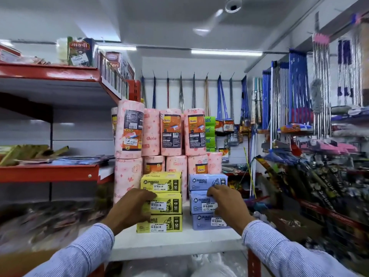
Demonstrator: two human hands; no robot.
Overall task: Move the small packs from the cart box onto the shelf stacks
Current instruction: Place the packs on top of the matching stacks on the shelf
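Note:
Two stacks of small packs stand on the white shelf (175, 242) in front of me. The yellow stack (162, 202) is three packs high, and so is the lilac-blue stack (205, 200) to its right. My left hand (132, 206) rests against the left side of the middle yellow pack, fingers curled around its edge. Fingers of my right hand (227, 202) touch the right front of the upper two blue packs. Whether either hand grips a pack or only presses on it is unclear. The cart box is out of sight.
Pink kitchen towel rolls (171, 132) are piled right behind the stacks. Red-edged shelves (50, 172) jut out on the left. Mops and brooms (295, 100) hang along the back wall and right side, with packed racks below them.

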